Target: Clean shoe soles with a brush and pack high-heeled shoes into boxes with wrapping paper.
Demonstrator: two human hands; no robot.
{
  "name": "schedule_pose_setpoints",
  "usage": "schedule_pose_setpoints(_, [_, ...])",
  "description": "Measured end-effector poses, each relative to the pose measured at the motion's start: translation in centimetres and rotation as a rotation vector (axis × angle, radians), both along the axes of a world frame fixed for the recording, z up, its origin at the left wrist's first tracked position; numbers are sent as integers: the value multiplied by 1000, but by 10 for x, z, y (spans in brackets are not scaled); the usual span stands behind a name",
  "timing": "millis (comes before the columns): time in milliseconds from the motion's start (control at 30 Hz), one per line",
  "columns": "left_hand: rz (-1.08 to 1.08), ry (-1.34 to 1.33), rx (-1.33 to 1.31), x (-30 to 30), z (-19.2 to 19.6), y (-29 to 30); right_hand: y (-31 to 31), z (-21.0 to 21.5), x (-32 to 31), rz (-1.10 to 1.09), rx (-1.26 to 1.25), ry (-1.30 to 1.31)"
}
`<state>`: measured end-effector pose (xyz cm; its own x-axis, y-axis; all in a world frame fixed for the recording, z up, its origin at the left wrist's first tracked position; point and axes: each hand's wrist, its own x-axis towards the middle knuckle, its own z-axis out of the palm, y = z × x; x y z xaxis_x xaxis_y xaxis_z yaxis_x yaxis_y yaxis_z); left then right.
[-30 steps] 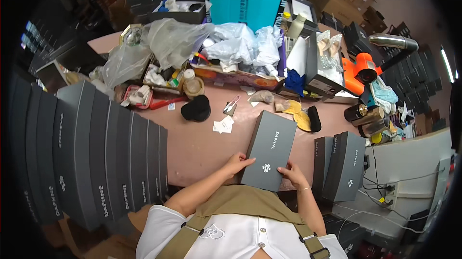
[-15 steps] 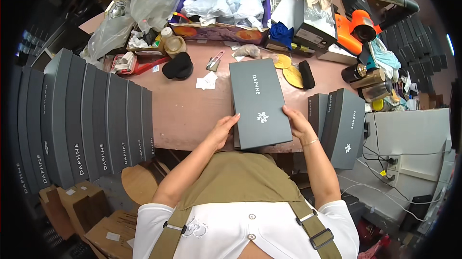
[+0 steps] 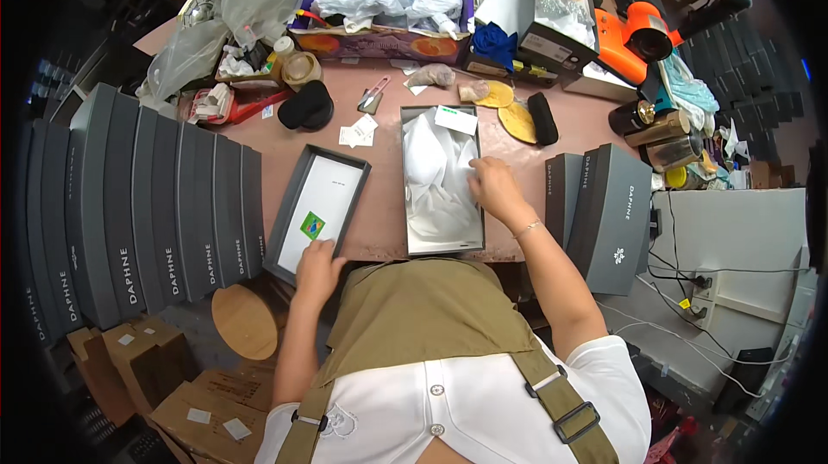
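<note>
A grey shoebox (image 3: 444, 248) stands uncovered on the table before me, lined with white tissue paper (image 3: 435, 175) that hides what lies under it. On the paper's far end rests a small white card (image 3: 455, 120) with a green mark. My right hand (image 3: 500, 190) reaches over the box's right rim, its bent fingers apart and touching the paper's edge. To the left, the box lid (image 3: 332, 192) lies with its white inside up, a green sticker (image 3: 312, 224) on it. My left hand (image 3: 319, 272) grips the lid's near edge.
Tall stacks of grey shoeboxes (image 3: 142, 205) flank me on the left, and fewer boxes (image 3: 604, 214) on the right. Behind are a black round pad (image 3: 305, 105), paper tags (image 3: 358, 131), yellow pads (image 3: 517, 122), a carton of plastic bags (image 3: 379, 41) and an orange heat gun (image 3: 642, 33).
The closed shoebox has been opened. Its lid came off to the left and was turned over, my left hand moving with it. My right hand moved from the box's side to its inner right edge.
</note>
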<state>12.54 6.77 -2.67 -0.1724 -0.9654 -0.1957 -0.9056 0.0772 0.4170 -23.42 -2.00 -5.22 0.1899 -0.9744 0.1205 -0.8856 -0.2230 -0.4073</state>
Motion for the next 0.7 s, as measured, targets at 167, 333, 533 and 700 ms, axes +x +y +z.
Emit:
schedule_pose_setpoints(167, [-292, 500, -43, -88, 16, -76, 11, 12, 56, -19, -215, 231])
schedule_pose_setpoints(333, [-539, 89, -255, -151, -64, -144, 36, -72, 93, 26, 138, 406])
schedule_pose_setpoints(533, [-198, 704, 36, -114, -43, -154, 4, -64, 85, 10, 308, 335])
schedule_pose_setpoints(700, [133, 1053, 398, -72, -46, -114, 3, 6, 38, -88, 947, -987])
